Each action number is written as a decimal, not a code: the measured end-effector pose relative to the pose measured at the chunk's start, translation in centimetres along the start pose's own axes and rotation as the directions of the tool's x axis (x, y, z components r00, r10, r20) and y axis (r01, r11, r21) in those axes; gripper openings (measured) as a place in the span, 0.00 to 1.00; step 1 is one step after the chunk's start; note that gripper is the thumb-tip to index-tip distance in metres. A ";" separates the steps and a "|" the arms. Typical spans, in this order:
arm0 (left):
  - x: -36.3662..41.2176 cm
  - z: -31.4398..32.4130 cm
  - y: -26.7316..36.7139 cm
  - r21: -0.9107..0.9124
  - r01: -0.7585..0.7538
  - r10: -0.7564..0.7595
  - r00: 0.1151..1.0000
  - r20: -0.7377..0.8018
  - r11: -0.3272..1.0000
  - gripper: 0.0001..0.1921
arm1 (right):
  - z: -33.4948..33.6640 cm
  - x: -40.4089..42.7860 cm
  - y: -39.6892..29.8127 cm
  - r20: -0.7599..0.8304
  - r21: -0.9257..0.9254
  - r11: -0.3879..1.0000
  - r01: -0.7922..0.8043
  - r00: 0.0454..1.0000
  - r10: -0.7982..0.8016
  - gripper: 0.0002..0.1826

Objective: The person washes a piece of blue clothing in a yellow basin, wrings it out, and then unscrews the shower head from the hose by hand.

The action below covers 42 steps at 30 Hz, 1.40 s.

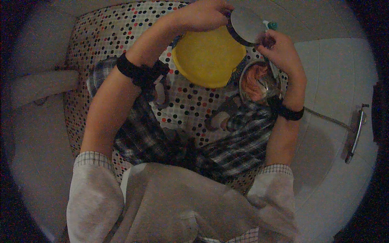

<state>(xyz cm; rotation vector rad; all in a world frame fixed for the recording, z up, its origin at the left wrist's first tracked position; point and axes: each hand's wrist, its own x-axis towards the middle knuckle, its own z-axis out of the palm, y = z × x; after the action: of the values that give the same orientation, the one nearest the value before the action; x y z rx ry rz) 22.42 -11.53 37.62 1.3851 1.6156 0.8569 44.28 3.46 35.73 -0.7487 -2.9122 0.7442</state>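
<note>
My left hand point(214, 16) and my right hand point(276, 47) grip opposite edges of a round flat pan or lid point(247, 24), grey with a dark rim. It is tilted, past the far right side of a yellow plastic basin point(209, 56). The basin stands on the floor and what it holds, if anything, is hard to make out. Below my right hand is a round metal bowl point(243, 86) containing a pinkish-orange mass point(255, 80), perhaps cloth or netting. My right forearm partly covers this bowl.
Dotted mosaic tile point(182, 103) covers the floor between my knees in plaid trousers. A green-handled tap point(272, 25) is on the far wall. On the right wall a chrome fixture point(356, 136) has a hose point(329, 118) running towards my right arm. A pale ledge-like fixture point(45, 86) juts in at left.
</note>
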 end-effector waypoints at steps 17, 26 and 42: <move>1.6 0.7 -4.5 -0.036 -0.174 0.175 0.985 0.008 0.984 0.23 | 0.3 0.1 0.0 0.016 0.038 0.999 -0.030 0.999 0.029 0.12; 1.4 0.8 -4.7 -0.035 -0.166 0.165 0.986 -0.016 0.986 0.24 | 0.4 0.0 -0.1 -0.005 0.038 0.999 0.004 1.000 -0.003 0.12; 1.8 0.8 -5.0 -0.061 -0.133 0.133 0.991 -0.001 0.989 0.26 | 0.5 0.3 0.1 0.021 0.044 0.999 -0.031 0.999 0.030 0.11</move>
<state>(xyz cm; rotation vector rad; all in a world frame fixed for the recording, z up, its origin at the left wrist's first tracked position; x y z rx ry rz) 20.93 -10.56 32.57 1.4625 1.4952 0.9736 44.04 3.46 35.21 -0.7877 -2.8981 0.8210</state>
